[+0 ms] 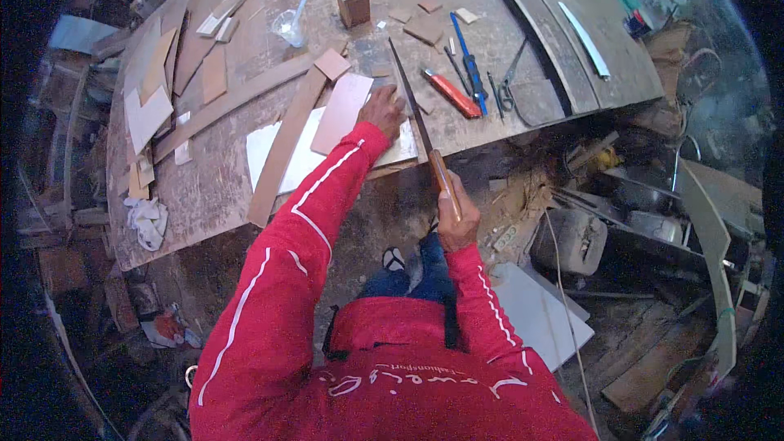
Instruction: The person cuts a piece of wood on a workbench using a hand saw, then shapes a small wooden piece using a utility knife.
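Observation:
My right hand (457, 216) is wrapped round the wooden handle of a long tool with a narrow, dark, tapering blade (412, 102). Whether it is a file or a saw seen edge-on, I cannot tell. Its tip points away from me over the workbench (204, 216). Just left of the blade, my left hand (384, 113) rests at the bench's near edge with bent fingers closed around something small and pale. Beside that hand lies a pinkish flat strip (341, 113), over a white sheet (265, 151). A long brown wood strip (286, 147) crosses the sheet, with a small pinkish square (331, 64) at its far end.
Right of the blade lie a red-handled utility knife (453, 95), a blue slim tool (467, 57) and scissors (510, 77). A small wooden block (354, 8) stands farther back near a plastic cup (287, 26). Thin boards (155, 73) pile up left. A jerrycan (572, 241) stands below, right.

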### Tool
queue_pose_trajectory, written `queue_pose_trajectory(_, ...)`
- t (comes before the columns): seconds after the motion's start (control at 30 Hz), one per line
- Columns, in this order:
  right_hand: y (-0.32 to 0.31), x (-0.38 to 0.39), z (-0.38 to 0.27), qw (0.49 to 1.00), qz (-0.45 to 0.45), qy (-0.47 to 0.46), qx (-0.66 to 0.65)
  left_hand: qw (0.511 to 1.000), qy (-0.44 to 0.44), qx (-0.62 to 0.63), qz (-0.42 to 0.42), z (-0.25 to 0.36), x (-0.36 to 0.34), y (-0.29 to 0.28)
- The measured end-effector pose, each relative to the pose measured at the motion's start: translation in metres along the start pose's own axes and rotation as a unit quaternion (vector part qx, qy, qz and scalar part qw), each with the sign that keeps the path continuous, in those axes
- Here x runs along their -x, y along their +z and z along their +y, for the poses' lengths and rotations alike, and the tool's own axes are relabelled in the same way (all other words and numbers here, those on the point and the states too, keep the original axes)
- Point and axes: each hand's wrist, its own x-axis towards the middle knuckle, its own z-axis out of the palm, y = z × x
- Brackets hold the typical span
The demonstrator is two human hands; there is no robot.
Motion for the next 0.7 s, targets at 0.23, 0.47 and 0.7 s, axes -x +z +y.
queue_pose_trajectory(0.23,-0.003,0.013,0.006,0.999,0.027,-0.032,0.021,1.000,-0.022,0.004,0.007,0.021,-0.005,-0.016)
queue_pose_trajectory(0.47,0.001,0.013,0.003,1.000,0.008,-0.007,-0.015,0.995,-0.077,-0.050,-0.025,0.015,-0.008,-0.005)
queue_pose_trajectory(0.7,-0.007,0.014,-0.006,1.000,-0.012,-0.011,-0.010,0.996,-0.020,-0.072,-0.053,0.010,-0.003,-0.008)
